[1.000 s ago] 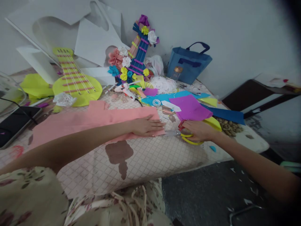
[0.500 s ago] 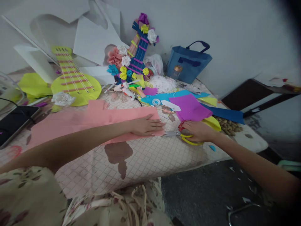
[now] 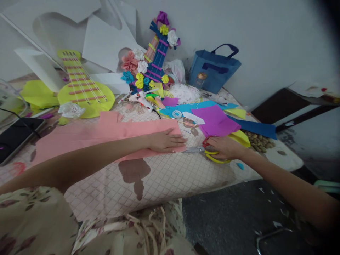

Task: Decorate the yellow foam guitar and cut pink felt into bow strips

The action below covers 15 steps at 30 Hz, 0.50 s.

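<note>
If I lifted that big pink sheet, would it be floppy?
Probably floppy: the pink sheet looks thin and slightly wrinkled. It's likely light for its size, since its edges show hardly any thickness. Pushed, it might not slide freely, because the left hand lies flat on it.

The table (image 3: 170,180) carries a pink sheet (image 3: 77,136), yellow guitar (image 3: 87,96) and blue bag (image 3: 219,78).

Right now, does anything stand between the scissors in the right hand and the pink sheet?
Nothing visible does. The right hand holds the scissors with tips at the right edge of the pink sheet; whether they touch is unclear. The left hand lies flat on that sheet, and the purple sheet lies farther back.
</note>
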### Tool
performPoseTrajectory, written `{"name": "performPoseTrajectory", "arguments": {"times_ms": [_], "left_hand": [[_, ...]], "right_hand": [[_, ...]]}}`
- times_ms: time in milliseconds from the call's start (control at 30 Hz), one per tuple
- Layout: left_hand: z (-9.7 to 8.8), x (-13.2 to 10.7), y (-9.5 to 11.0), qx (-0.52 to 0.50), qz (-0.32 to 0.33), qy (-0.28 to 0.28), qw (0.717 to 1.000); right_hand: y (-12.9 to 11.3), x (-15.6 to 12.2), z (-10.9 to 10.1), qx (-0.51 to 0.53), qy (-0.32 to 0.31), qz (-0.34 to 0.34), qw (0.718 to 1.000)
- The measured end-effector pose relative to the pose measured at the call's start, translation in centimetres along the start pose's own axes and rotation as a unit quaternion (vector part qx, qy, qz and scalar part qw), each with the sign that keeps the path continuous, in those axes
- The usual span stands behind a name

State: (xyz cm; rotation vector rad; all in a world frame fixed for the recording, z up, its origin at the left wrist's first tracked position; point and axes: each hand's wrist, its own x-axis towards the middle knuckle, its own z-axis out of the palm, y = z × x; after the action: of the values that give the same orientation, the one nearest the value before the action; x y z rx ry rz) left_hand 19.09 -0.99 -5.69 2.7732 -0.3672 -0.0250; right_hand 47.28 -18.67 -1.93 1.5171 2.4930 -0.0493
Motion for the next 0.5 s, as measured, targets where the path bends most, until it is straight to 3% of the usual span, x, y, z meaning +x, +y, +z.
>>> {"name": "performPoseTrajectory", "arguments": {"times_ms": [500], "left_hand": [[0.29, -0.02, -0.22, -0.005, 0.012, 0.021, 1.000]], "right_hand": [[0.01, -0.23, -0.09, 0.018, 0.013, 0.014, 1.000]]}}
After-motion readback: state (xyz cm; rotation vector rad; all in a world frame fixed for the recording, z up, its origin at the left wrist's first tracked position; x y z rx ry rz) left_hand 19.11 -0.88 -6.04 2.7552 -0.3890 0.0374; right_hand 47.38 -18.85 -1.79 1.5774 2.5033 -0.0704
